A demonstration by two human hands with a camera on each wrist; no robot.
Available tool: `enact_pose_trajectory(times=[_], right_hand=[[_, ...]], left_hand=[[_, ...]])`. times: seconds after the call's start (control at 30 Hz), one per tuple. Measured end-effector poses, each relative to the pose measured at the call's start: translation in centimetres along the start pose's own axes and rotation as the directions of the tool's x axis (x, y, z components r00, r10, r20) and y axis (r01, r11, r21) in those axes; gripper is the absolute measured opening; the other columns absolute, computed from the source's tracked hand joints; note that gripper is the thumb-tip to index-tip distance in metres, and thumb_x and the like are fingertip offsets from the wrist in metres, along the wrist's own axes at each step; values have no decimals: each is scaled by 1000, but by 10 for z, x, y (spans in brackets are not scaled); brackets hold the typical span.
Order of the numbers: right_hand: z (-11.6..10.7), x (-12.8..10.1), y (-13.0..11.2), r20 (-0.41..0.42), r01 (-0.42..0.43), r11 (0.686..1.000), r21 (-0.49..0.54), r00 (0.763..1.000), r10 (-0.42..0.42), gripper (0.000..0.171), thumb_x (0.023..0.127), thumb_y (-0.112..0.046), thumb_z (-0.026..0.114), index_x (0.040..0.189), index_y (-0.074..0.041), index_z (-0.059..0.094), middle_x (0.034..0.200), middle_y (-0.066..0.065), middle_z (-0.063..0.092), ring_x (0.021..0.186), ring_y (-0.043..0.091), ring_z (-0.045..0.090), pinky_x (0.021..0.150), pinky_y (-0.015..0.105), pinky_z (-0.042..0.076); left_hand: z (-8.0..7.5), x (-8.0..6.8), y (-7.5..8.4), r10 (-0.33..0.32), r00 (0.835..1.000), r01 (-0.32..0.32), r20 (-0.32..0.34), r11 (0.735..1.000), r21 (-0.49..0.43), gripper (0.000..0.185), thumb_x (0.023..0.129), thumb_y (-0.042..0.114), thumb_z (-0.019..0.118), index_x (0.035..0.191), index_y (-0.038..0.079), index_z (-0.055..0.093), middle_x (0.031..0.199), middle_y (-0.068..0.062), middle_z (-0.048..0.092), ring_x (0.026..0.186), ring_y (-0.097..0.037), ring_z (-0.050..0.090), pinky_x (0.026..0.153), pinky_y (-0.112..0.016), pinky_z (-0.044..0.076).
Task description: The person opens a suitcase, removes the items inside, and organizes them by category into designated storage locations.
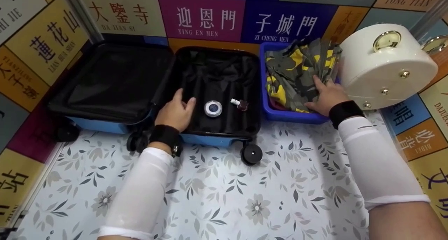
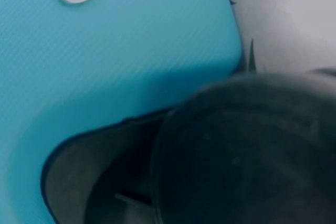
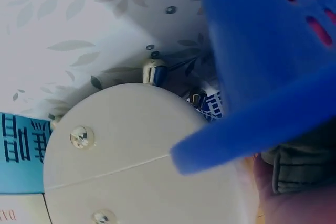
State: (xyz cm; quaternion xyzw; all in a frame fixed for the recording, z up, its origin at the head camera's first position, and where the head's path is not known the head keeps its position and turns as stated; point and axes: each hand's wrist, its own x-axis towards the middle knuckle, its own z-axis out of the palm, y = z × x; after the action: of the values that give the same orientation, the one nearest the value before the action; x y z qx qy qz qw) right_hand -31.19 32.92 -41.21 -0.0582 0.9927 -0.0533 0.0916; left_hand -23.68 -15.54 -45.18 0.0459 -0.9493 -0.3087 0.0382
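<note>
A blue suitcase (image 1: 217, 140) lies open on the floral surface, both halves lined in black. My left hand (image 1: 175, 112) rests flat on the lining of the right half with its fingers straight. Just right of it lie a round white-and-blue compact (image 1: 213, 108) and a small dark nail polish bottle (image 1: 240, 104). My right hand (image 1: 327, 96) reaches into a blue plastic basket (image 1: 280, 114) and grips a camouflage garment (image 1: 297, 72), fingers tucked into the folds. The right wrist view shows the basket wall (image 3: 262, 51) and folded cloth (image 3: 299, 166) against my palm (image 3: 283, 203).
A round white case (image 1: 381, 65) with gold studs stands just right of the basket, close to my right wrist; the right wrist view shows it (image 3: 131, 156) too. Walls with coloured signs close in on three sides. The left wrist view shows only the suitcase shell (image 2: 131, 51) and a dark wheel (image 2: 247, 150).
</note>
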Motion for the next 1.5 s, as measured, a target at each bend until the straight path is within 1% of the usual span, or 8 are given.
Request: enact_pose_trajectory(times=[0.3,0.43,0.57,0.77,0.93,1.1,1.3,1.5], right_hand=[[-4,0,6,32,38,996,-77,999,-35,105,95,-45,73,170,-9,9,159,48,24,141,72,27,120,74,26],[-5,-3,13,18,26,998,-61,1000,-25,105,95,-46,74,170,-11,9,159,47,25,140,73,28,119,75,26],[-4,-6,19,17,9,999,-36,1000,-8,106,94,-47,74,170,-13,9,160,46,24,140,72,27,118,75,26],[-1,-12,23,17,-15,1000,-11,1000,16,105,94,-46,74,171,-14,9,160,46,25,141,71,27,118,75,27],[3,-6,15,11,-20,1000,8,1000,20,104,95,-46,73,171,-15,10,161,44,24,142,69,26,120,73,25],[10,5,-1,13,-8,999,31,1000,8,101,95,-45,73,171,-17,12,165,41,22,146,67,24,123,71,22],[13,2,0,18,-34,997,72,999,32,102,95,-43,74,171,-21,10,167,39,19,148,65,20,124,70,17],[13,2,2,-4,-20,996,86,1000,20,102,94,-45,74,171,-20,11,167,39,18,148,66,19,123,72,17]], left_hand=[[4,2,11,12,1000,-12,-12,1000,9,75,106,59,47,164,14,36,112,-7,78,110,-40,71,100,-56,53],[7,4,16,20,1000,-19,-19,1000,13,75,105,59,48,163,13,38,129,-12,74,122,-39,67,107,-54,50],[11,6,19,16,1000,-16,-17,999,37,75,105,59,49,162,11,41,150,-19,60,134,-41,60,114,-55,45],[15,8,23,42,999,-40,-24,997,70,75,104,58,52,159,8,45,156,-20,54,146,-40,50,120,-57,38],[9,7,16,34,999,-33,-7,996,86,76,104,58,52,160,8,43,162,-18,47,156,-42,34,126,-58,30],[-1,2,2,18,1000,-20,15,992,124,79,103,60,51,162,7,39,165,-19,42,159,-46,26,127,-62,25],[4,1,3,43,998,-49,41,987,156,82,102,62,51,162,6,39,166,-23,38,160,-48,21,128,-62,22],[5,2,3,32,999,-37,39,987,157,83,102,62,52,162,7,39,169,-22,35,162,-46,16,130,-60,18]])
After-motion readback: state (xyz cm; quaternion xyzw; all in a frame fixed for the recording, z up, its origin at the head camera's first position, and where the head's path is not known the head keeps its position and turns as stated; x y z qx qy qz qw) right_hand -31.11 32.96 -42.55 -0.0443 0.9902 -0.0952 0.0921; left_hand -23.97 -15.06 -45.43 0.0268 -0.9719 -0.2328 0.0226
